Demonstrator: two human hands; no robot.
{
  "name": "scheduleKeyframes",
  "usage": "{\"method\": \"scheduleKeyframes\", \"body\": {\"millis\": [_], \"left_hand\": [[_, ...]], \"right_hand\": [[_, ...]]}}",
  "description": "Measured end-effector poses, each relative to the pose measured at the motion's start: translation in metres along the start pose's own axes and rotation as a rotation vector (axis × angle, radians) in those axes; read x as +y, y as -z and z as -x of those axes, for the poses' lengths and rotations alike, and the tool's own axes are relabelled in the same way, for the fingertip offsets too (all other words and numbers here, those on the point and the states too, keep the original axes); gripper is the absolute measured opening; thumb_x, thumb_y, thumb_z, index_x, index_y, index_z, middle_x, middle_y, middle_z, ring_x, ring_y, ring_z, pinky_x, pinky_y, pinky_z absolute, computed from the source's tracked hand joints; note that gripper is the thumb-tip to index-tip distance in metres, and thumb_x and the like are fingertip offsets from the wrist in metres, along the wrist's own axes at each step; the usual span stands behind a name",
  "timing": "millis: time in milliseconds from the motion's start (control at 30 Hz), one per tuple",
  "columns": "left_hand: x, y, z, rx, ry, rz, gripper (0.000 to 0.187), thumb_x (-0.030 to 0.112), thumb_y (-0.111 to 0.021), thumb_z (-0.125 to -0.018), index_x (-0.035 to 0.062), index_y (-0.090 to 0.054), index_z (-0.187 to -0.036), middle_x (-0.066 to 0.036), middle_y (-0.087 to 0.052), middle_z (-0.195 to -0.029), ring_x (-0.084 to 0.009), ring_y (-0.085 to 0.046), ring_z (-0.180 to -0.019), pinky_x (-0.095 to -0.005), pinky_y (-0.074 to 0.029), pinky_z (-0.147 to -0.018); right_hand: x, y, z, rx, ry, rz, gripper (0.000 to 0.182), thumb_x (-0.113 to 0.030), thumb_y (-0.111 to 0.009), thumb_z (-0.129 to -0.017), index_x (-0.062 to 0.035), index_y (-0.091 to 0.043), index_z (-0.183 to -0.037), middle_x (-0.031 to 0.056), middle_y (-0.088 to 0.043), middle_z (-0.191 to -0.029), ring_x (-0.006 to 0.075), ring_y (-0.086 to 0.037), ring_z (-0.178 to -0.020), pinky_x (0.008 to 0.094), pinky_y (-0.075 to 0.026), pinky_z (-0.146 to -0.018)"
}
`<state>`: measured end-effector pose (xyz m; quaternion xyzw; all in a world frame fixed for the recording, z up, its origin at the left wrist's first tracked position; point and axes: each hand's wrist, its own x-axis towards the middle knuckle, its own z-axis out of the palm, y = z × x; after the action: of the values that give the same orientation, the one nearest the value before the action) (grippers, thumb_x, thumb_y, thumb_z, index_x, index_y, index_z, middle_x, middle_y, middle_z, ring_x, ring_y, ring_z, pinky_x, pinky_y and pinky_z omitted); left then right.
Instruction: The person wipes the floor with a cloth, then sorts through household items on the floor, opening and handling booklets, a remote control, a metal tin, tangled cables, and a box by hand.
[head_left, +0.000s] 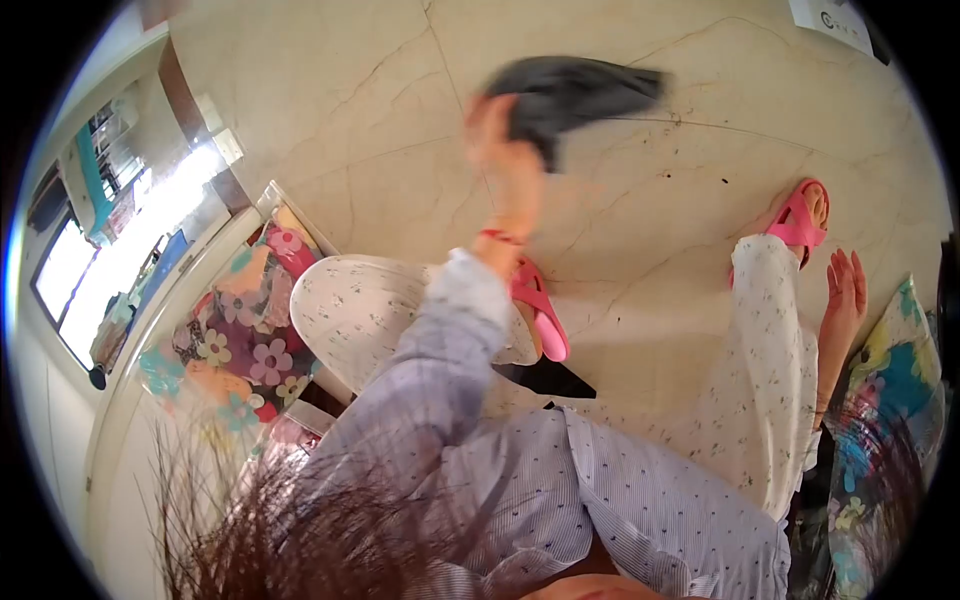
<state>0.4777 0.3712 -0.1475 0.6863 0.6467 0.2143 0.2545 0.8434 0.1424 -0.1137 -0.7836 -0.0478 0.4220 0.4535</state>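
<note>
My left hand (507,165), with a red string at the wrist, is stretched forward over the floor. Its fingers, smeared by motion, are closed on one end of a dark grey cloth (585,92). The cloth is blurred, and its far end trails to the right near small dark specks (678,122) on the tiles. Beside my right shin, my right hand (846,292) hangs with its fingers stretched out and nothing in them. A pink sandal (800,218) on my right foot is close to that hand.
Another pink sandal (540,310) is on my left foot. Flower-patterned bags (250,330) stand at the left beside a white-framed mirror or glass panel (130,220). A second flowered bag (900,370) is at the right. A white box (835,22) lies at the top right.
</note>
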Motion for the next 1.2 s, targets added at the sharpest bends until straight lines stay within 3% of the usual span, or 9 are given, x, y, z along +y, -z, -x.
{"method": "scheduleKeyframes", "body": {"millis": [167,233,267,367,700,900,967,1067,1200], "left_hand": [[-0.14,0.084,-0.002,0.241,0.416,-0.644,0.037,-0.004,-0.043,-0.068,0.0012,-0.05,-0.104,-0.017,-0.043,-0.115,-0.0342,-0.044,-0.104,-0.0401,-0.034,-0.091],[-0.188,0.089,0.005,0.211,0.746,-0.39,0.037,0.0,-0.045,-0.072,0.0016,-0.046,-0.109,-0.018,-0.041,-0.117,-0.0366,-0.046,-0.1,-0.0428,-0.037,-0.087],[-0.148,0.083,0.005,0.141,0.85,-0.649,0.041,0.004,-0.047,-0.073,0.0037,-0.042,-0.113,-0.016,-0.04,-0.118,-0.0367,-0.043,-0.103,-0.0439,-0.035,-0.086],[-0.159,0.058,0.038,0.094,0.732,-0.749,0.046,0.006,-0.049,-0.072,0.0055,-0.037,-0.117,-0.02,-0.035,-0.12,-0.0377,-0.037,-0.109,-0.0448,-0.032,-0.088],[0.03,-0.077,0.115,-0.305,0.219,-0.196,0.059,0.001,-0.056,-0.063,0.0056,-0.035,-0.118,-0.025,-0.024,-0.124,-0.0399,-0.029,-0.111,-0.0438,-0.024,-0.092],[0.142,-0.167,0.074,-0.364,0.302,0.105,0.055,0.001,-0.059,-0.066,0.0052,-0.037,-0.117,-0.026,-0.022,-0.123,-0.0425,-0.03,-0.11,-0.0419,-0.03,-0.091],[0.157,-0.185,0.062,-0.22,0.372,0.302,0.053,-0.002,-0.054,-0.067,0.0009,-0.036,-0.116,-0.024,-0.027,-0.121,-0.0371,-0.033,-0.11,-0.0367,-0.031,-0.09],[0.123,-0.172,0.053,-0.303,0.358,0.518,0.046,-0.004,-0.047,-0.068,-0.0019,-0.036,-0.113,-0.023,-0.031,-0.118,-0.037,-0.034,-0.105,-0.0403,-0.027,-0.092],[0.105,-0.101,0.087,-0.204,0.616,0.79,0.05,0.003,-0.048,-0.072,-0.0064,-0.03,-0.118,-0.021,-0.032,-0.119,-0.0357,-0.031,-0.109,-0.0363,-0.024,-0.095]], "right_hand": [[0.001,-0.002,-0.009,0.033,0.039,-0.062,0.034,-0.015,-0.045,-0.086,0.0015,-0.043,-0.116,0.0144,-0.051,-0.111,0.0204,-0.049,-0.104,0.0296,-0.037,-0.089],[0.011,0.0,-0.014,-0.016,0.069,-0.154,0.034,-0.014,-0.046,-0.086,0.0016,-0.043,-0.116,0.0149,-0.051,-0.111,0.0208,-0.049,-0.103,0.0303,-0.037,-0.089],[0.013,0.0,-0.015,0.01,0.076,-0.153,0.034,-0.014,-0.046,-0.086,0.0016,-0.043,-0.116,0.0149,-0.051,-0.111,0.0208,-0.049,-0.103,0.0303,-0.037,-0.089],[0.008,-0.005,-0.007,-0.009,0.045,-0.176,0.034,-0.012,-0.046,-0.085,0.0011,-0.043,-0.116,0.016,-0.052,-0.109,0.0222,-0.051,-0.102,0.0318,-0.038,-0.089],[0.006,-0.006,-0.011,0.011,0.033,-0.29,0.034,-0.01,-0.047,-0.085,0.0009,-0.042,-0.117,0.0165,-0.05,-0.112,0.0226,-0.05,-0.103,0.0326,-0.038,-0.089],[-0.012,-0.01,-0.017,-0.012,0.085,-0.262,0.029,-0.008,-0.049,-0.083,0.0014,-0.048,-0.111,0.0146,-0.055,-0.104,0.0194,-0.053,-0.096,0.0294,-0.041,-0.086],[-0.012,-0.005,-0.019,-0.015,0.067,-0.252,0.028,-0.008,-0.049,-0.083,0.0004,-0.048,-0.111,0.0132,-0.055,-0.104,0.0186,-0.053,-0.096,0.0288,-0.041,-0.085],[-0.01,-0.01,-0.019,-0.009,0.071,-0.24,0.029,-0.009,-0.049,-0.083,0.0005,-0.048,-0.11,0.0129,-0.056,-0.104,0.0185,-0.053,-0.096,0.0284,-0.041,-0.085],[-0.025,-0.019,-0.019,0.009,0.089,-0.22,0.029,-0.01,-0.049,-0.083,0.0004,-0.049,-0.11,0.0127,-0.056,-0.103,0.0184,-0.053,-0.097,0.028,-0.041,-0.085]]}}
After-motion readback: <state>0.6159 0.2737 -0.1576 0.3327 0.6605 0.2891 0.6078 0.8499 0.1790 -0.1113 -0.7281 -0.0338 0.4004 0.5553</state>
